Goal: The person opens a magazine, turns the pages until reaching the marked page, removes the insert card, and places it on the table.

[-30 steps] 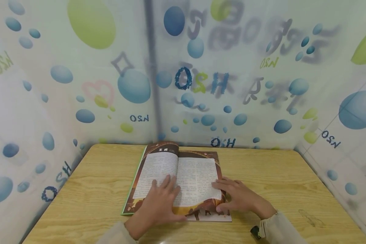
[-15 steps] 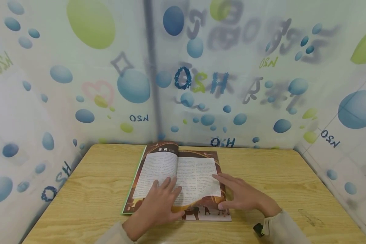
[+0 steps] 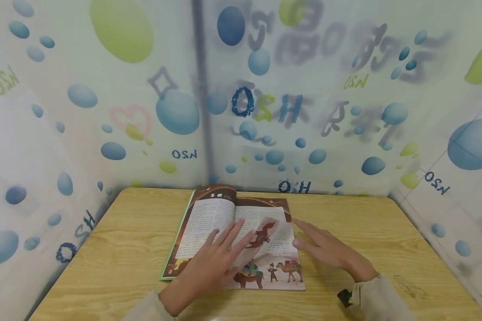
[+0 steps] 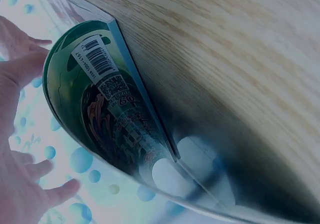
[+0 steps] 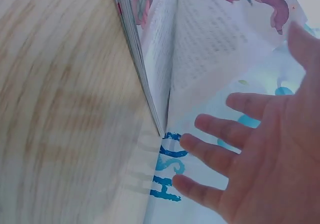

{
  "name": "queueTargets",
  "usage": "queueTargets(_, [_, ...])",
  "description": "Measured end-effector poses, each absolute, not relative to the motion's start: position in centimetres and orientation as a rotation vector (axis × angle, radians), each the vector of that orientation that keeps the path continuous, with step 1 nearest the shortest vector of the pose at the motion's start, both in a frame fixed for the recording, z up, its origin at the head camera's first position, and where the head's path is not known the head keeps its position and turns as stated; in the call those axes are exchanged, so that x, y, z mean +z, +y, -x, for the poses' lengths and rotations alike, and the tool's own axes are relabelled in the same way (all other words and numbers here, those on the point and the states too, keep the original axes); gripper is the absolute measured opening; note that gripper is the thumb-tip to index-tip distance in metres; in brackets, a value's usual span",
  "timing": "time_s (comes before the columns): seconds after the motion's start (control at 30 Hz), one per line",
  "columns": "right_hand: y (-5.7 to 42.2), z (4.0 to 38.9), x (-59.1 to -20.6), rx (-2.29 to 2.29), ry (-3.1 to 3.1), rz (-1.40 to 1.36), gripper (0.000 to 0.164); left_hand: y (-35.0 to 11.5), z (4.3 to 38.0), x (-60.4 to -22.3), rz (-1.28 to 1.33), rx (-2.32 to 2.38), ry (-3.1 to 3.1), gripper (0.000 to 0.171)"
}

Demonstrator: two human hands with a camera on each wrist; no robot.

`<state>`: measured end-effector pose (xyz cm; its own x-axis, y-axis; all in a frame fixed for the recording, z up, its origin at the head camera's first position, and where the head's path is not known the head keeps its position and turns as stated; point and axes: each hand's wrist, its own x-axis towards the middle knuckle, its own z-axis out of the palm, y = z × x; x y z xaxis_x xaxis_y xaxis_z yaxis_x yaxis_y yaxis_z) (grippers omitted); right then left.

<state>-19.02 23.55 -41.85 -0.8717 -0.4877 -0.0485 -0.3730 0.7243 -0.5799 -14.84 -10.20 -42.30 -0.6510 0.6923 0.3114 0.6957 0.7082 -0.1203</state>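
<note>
An open picture book (image 3: 210, 214) lies flat in the middle of the wooden table (image 3: 385, 240). One of its right-hand pages (image 3: 265, 236) stands lifted and curled, partway over toward the left. My left hand (image 3: 225, 243) rests on the book with straight fingers, its fingertips against the lifted page. My right hand (image 3: 307, 236) hovers by the book's right edge, fingers spread and straight, holding nothing. The left wrist view shows the book's green back cover (image 4: 100, 104) with a barcode beside my left hand (image 4: 20, 134). In the right wrist view, my right hand (image 5: 240, 159) is spread out next to the page edges (image 5: 165, 69).
Plastic sheets printed with blue and green bubbles (image 3: 176, 111) wall the table in at the back, left and right. Bare wood (image 3: 116, 249) lies on both sides of the book. A dark strap (image 3: 345, 298) shows at my right cuff.
My right hand has let go of the lower corner of the right page and drawn back to the right. The page has risen and swung left against my left fingers, which have stretched forward.
</note>
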Motion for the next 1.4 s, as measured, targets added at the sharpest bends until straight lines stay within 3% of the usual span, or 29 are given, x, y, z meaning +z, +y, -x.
queueTargets(0.33, [23.5, 18.9, -42.8, -0.653, 2.684, 0.753, 0.090, -10.0, 15.3, -42.4, 1.193, 0.326, -2.350, 0.055])
queueTargets(0.73, [23.4, 18.5, -43.5, -0.604, 2.618, 0.900, 0.098, -10.2, 15.3, -42.7, 1.194, 0.450, -2.379, 0.034])
queueTargets(0.97, [23.4, 18.4, -43.5, -0.603, 2.609, 0.903, 0.102, -10.4, 15.5, -42.7, 1.104, 0.372, -2.421, 0.053])
queueTargets(1.17, [23.3, 18.6, -43.5, -0.579, 2.617, 0.901, 0.104, -10.7, 15.4, -42.8, 0.995, 0.362, -2.510, 0.059])
queueTargets(1.4, [23.2, 18.8, -43.7, -0.558, 2.634, 0.908, 0.105, -11.1, 15.3, -42.9, 0.958, 0.275, -2.594, 0.050])
